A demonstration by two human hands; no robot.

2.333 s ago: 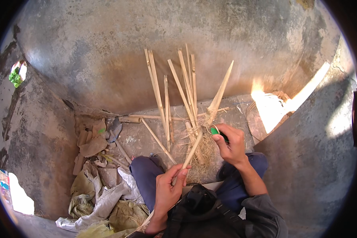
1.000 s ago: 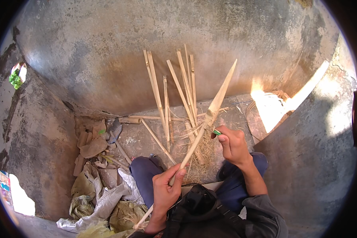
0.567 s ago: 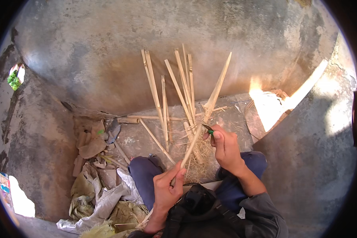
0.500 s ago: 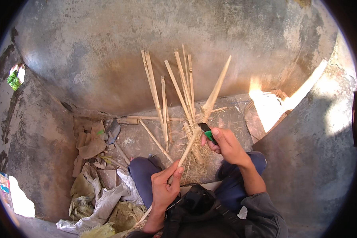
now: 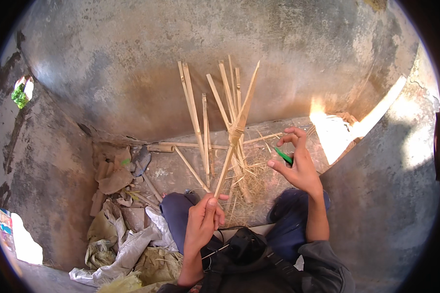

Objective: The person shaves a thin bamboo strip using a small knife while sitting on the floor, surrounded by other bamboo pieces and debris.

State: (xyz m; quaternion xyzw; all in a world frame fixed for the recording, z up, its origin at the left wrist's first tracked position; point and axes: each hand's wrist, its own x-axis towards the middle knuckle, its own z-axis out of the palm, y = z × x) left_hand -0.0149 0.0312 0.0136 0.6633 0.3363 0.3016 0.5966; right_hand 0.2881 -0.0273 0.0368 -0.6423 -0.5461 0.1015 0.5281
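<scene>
My left hand (image 5: 200, 224) is closed around the lower end of a pale bamboo strip (image 5: 246, 110). The strip slants up and away to a pointed tip near the far wall, with a rough, wider spot partway along. To its right, apart from the strip, is my right hand (image 5: 302, 168), thumb and forefinger spread. A green-handled knife (image 5: 283, 156) rests in that hand, seemingly kept by the other fingers; its blade cannot be made out. Several bamboo strips (image 5: 191, 102) lean against the wall beyond. Thin shavings (image 5: 254, 188) litter the floor between my knees.
A curved, stained grey wall (image 5: 146, 58) rises ahead and at both sides. Crumpled sacks (image 5: 127, 249) lie at the lower left, below broken pieces and rubble (image 5: 113, 178). A bamboo pole (image 5: 160, 148) lies along the wall's foot. Sunlight falls at the right.
My right hand has moved right, away from the strip, and its thumb and forefinger have spread. The strip's upper end has swung left, and my left hand has shifted slightly.
</scene>
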